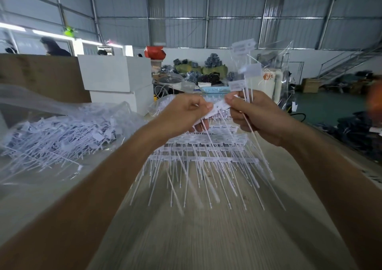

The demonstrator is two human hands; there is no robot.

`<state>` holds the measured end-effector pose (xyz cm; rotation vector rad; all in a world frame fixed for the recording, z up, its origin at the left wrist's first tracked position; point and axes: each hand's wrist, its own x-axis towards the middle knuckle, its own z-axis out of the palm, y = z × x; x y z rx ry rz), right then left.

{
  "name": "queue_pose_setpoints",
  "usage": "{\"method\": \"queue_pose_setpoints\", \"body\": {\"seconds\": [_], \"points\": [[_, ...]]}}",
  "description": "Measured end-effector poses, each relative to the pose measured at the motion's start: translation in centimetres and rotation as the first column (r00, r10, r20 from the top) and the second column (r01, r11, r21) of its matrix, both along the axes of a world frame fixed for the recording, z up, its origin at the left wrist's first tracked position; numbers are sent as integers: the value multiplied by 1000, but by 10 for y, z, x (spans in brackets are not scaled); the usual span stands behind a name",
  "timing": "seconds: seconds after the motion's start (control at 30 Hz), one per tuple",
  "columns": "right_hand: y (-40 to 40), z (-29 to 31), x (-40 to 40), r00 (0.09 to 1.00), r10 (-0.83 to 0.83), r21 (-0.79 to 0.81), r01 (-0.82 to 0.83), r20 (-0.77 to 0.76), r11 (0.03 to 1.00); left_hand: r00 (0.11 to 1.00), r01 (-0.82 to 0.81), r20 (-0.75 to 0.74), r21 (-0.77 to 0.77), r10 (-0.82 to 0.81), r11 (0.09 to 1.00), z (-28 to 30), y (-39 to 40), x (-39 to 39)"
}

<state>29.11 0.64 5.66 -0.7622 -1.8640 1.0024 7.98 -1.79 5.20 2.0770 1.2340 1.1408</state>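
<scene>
Over the table (186,238), slim white ties (219,106)

- You get a single view, from a wide-angle camera worn on your head.
- It faces forward and slightly down, along your forearms and over the worktop (206,238).
- It sits close: your left hand (184,112) and right hand (256,114) hold the white tag ties (220,106) mid-frame.
- The wide lens also takes in the distant corrugated wall (233,32).
</scene>
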Motion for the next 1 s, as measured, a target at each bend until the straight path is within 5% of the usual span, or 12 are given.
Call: {"method": "queue_pose_setpoints", "body": {"seconds": [0.13,0.3,0.47,0.67,0.77,0.87,1.0], "points": [[-3,-3,-10,998,-49,100,45,36,994,996,-32,85,-55,37,998,2,-2,9],[-5,-2,-16,999,-50,225,51,-10,973,911,190,413,-399,-9,897,10,-1,11],[-1,-8,-17,940,-307,631,150,148,761,861,355,506,-533,-47,768,4,1,5],[10,-18,-16,873,-425,602,212,237,770,964,139,265,-457,-15,879,3,6,5],[12,-22,-20,799,-542,721,214,259,659,984,61,178,-365,6,929,2,5,2],[17,-24,-20,771,-584,724,250,253,643,993,109,92,-378,-80,919,4,0,-5],[31,-24,13,757,-594,506,413,272,757,974,222,30,-339,-226,914,7,-12,6]]}}
